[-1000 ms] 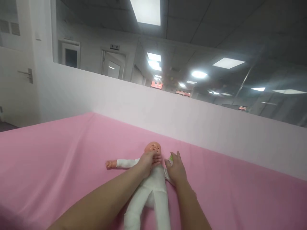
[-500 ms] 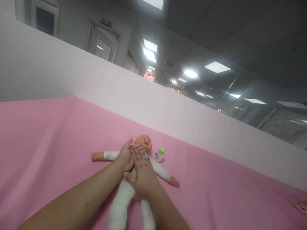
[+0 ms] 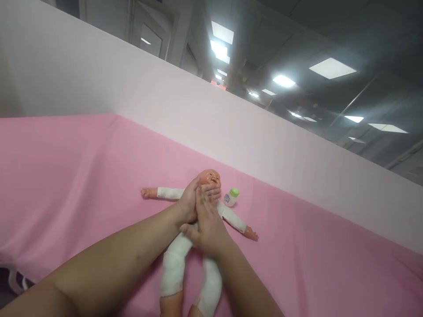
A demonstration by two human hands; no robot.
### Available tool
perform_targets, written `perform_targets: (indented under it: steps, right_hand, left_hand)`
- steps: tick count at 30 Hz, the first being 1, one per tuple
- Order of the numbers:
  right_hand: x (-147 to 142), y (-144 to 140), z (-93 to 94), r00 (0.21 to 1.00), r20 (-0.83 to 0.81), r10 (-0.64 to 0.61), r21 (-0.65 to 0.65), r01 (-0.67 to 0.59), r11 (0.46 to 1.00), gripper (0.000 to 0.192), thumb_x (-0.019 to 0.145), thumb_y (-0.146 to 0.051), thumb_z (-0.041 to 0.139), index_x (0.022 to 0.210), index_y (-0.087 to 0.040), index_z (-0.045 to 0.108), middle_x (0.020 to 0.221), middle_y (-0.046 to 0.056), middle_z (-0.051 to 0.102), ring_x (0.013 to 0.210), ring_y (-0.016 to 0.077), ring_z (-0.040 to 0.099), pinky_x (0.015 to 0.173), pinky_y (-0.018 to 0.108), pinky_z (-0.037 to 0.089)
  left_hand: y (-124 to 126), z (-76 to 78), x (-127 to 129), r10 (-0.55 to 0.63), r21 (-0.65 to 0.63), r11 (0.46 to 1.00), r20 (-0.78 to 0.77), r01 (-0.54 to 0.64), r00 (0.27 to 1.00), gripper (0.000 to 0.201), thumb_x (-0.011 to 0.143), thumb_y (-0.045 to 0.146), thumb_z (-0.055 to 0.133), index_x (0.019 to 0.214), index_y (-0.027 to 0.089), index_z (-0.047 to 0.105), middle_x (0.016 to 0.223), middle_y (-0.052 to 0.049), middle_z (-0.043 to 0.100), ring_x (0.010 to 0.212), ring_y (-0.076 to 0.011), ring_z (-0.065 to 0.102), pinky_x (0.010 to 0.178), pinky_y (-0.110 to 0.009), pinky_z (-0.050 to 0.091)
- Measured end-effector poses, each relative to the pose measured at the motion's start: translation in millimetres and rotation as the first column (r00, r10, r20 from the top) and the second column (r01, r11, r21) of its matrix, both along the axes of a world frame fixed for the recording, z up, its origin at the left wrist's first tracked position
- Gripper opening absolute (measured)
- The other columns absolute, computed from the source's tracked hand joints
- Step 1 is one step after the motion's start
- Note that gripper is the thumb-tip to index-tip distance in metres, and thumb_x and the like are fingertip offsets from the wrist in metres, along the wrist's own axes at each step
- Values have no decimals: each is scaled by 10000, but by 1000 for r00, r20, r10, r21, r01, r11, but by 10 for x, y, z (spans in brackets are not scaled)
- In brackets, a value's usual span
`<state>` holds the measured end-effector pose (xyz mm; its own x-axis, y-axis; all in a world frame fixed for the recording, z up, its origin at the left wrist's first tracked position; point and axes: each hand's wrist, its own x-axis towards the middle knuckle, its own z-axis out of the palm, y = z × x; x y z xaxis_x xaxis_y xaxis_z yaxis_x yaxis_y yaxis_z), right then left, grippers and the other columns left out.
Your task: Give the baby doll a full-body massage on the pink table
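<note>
A baby doll (image 3: 177, 262) with a white cloth body and plastic head, hands and lower legs lies on its back, arms spread. Over its chest, my left hand (image 3: 189, 203) is turned palm up, fingers stretched toward the doll's chin. My right hand (image 3: 211, 226) lies flat across the left palm, its fingers straight and its thumb out to the left. Neither hand grips anything. Most of the doll's torso is hidden beneath them. Beside the doll's head, right of my hands, is a small clear bottle (image 3: 230, 199) with a green cap.
A pink sheet (image 3: 277, 246) covers the surface under the doll. Behind it runs a low white partition (image 3: 198, 119). White curved bars (image 3: 15, 279) show past the sheet's edge at lower left. Beyond the partition are a door and lit ceiling panels.
The camera view has shifted, so the doll, bottle and hands sit higher and further right, and the doll's lower legs show. My left thumb has come down alongside the hand; the hands stay together.
</note>
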<state>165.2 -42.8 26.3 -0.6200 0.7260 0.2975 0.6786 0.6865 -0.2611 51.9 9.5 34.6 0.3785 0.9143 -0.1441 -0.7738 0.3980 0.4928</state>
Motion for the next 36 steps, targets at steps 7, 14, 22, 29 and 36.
perform_targets:
  steps: [7, 14, 22, 29, 36]
  right_hand:
    - [46, 169, -47, 972, -1, -234, 19, 234, 972, 804, 973, -600, 466, 1606, -164, 231, 1655, 151, 235, 1557, 343, 118, 1235, 622, 54]
    - [-25, -9, 79, 999, 32, 44, -126, -39, 991, 719, 994, -548, 469, 1578, -158, 317, 1609, 141, 358, 1517, 285, 293, 1245, 514, 219]
    - [-135, -115, 76, 996, 6, 84, -76, -84, 994, 1000, 938, -644, 527, 1623, -148, -7, 1688, 141, 85, 1568, 307, 43, 1263, 537, 151]
    - [-4, 36, 73, 976, 160, -146, -1, 148, 989, 947, 953, -660, 462, 1626, -168, 12, 1687, 127, 86, 1565, 331, -11, 1236, 616, -21]
    - [42, -24, 164, 963, 246, -108, -123, 142, 982, 915, 966, -673, 424, 1625, -164, 44, 1675, 145, 138, 1566, 328, 29, 1221, 646, 30]
  left_hand:
    - [88, -5, -85, 44, 14, 999, 33, -45, 998, 800, 941, 722, 337, 1235, 33, 618, 1139, -244, 704, 1093, -317, 691, 937, -423, 573]
    - [256, -82, -305, 156, 14, 988, -20, -155, 988, 872, 909, 774, 302, 1354, 59, 530, 1274, -277, 641, 1170, -342, 656, 927, -468, 571]
    - [88, 11, -213, 21, 43, 999, 56, -24, 998, 874, 917, 772, 287, 1308, 46, 577, 1298, -272, 636, 1200, -347, 641, 973, -462, 540]
    - [-83, 36, -30, -55, 25, 998, 48, 54, 997, 876, 904, 794, 307, 1265, 53, 603, 1248, -231, 671, 1201, -317, 632, 1051, -457, 487]
    - [65, 14, -203, 68, -28, 997, -1, -68, 998, 875, 898, 774, 378, 1310, 24, 560, 1262, -260, 656, 1162, -311, 663, 964, -398, 550]
